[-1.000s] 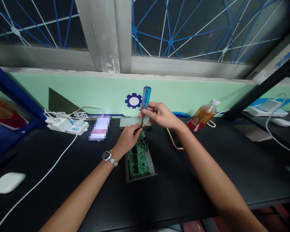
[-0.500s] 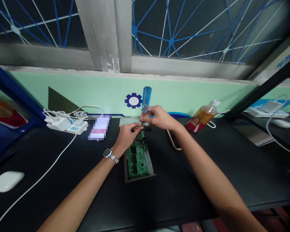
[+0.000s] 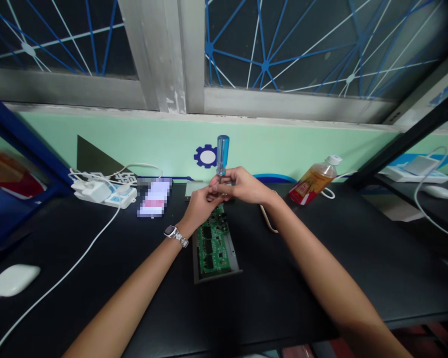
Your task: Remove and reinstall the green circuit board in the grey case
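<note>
A screwdriver [image 3: 223, 151] with a clear blue handle stands nearly upright, handle up. My right hand [image 3: 244, 184] is closed on it below the handle, fingers pinched round the shaft. My left hand [image 3: 200, 203] meets the right fingertips at the lower shaft, with thumb and fingers pressed together; what they grip is hidden. Both hands are over the far end of a green circuit board [image 3: 216, 243], which sits in a grey metal housing [image 3: 216, 276] on the black table. The screwdriver's tip is hidden behind the fingers.
A flat pale panel [image 3: 194, 188] lies behind my hands. To the left are a phone [image 3: 155, 196], a white power strip [image 3: 125, 196] with cables, and a white rounded device [image 3: 13, 279]. To the right are a tilted drink bottle [image 3: 311, 181] and a beige loop [image 3: 268, 219].
Both hands have come together, the left fingers moving up the shaft to the right fingertips. The screwdriver has shifted slightly left. The circuit board has stayed put.
</note>
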A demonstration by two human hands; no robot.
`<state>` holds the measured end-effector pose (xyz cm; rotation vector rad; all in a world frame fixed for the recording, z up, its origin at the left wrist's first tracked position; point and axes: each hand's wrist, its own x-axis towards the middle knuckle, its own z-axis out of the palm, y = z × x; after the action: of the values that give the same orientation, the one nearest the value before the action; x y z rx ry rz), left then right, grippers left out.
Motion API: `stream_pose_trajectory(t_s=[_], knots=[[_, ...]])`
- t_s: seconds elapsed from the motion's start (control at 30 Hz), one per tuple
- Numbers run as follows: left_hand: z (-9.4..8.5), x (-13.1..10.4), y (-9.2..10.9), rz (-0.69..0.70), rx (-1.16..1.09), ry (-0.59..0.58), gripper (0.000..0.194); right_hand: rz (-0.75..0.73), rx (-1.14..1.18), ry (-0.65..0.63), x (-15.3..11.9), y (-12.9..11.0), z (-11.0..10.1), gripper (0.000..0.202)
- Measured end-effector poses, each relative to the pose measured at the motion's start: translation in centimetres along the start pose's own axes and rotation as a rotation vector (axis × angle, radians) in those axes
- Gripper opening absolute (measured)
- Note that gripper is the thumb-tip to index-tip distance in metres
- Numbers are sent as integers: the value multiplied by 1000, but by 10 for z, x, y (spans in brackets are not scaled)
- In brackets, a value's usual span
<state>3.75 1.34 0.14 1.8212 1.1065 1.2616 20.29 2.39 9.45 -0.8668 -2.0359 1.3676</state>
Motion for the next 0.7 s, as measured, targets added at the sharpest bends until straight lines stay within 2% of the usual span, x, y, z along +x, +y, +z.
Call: stream_pose_trajectory(t_s=[0.07, 0.2, 0.4, 0.53, 0.7], knots=[[1, 1, -2, -22, -18, -18, 19, -5, -8, 13, 1, 1, 1, 21], [-2, -2, 1, -27, -72, -86, 23, -45, -127, 117, 1, 4, -1, 16], [-18, -9, 10, 11, -86, -176, 19, -3, -39, 131, 0, 5, -7, 18], [-23, -9, 7, 8, -42, -113, 19, -7, -39, 96, 0, 6, -8, 18], [-16, -8, 3, -4, -46, -64, 18, -3, -11, 9, 0, 4, -3, 18]])
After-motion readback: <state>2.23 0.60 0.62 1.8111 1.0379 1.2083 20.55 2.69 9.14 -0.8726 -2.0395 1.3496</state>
